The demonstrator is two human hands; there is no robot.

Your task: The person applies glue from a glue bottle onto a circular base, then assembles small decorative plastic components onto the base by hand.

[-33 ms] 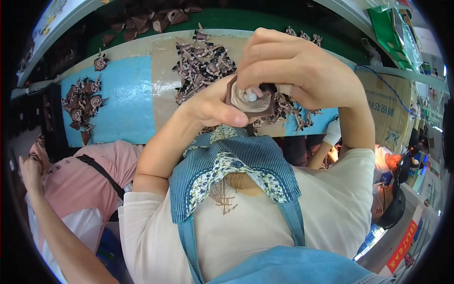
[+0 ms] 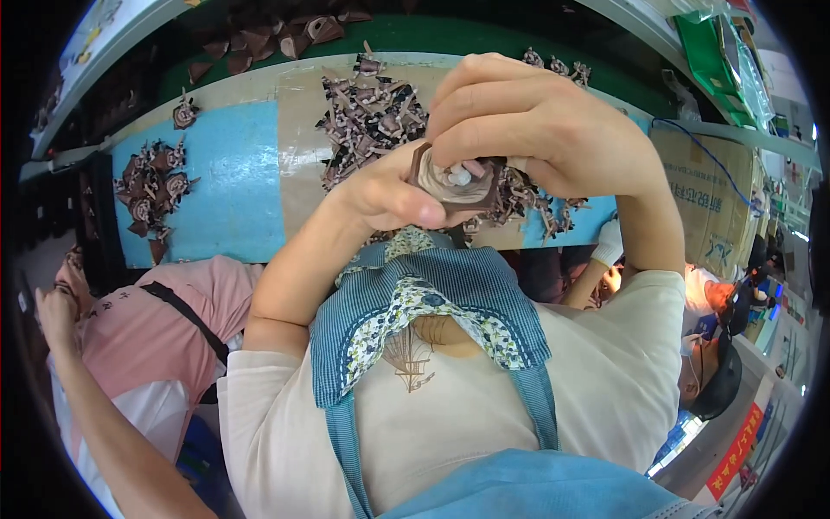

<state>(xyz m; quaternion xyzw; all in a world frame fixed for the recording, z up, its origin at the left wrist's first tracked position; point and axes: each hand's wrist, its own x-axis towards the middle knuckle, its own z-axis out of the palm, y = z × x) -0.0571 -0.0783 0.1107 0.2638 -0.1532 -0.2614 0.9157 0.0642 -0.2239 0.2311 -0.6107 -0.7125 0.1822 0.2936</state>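
Between both hands, close under the camera, sits a small brown folded cardboard piece [image 2: 458, 183] with a pale round part in its middle. Left hand [image 2: 393, 195] is closed around its near side, thumb across; right hand [image 2: 536, 130] curls over the top, fingertips seemingly pressing into it. Nothing has visibly shifted since the earlier frame. Beyond the hands, a heap of similar brown pieces [image 2: 372, 117] lies on the blue-and-tan worktop [image 2: 233, 190]; another person in pink [image 2: 156, 320] sits left.
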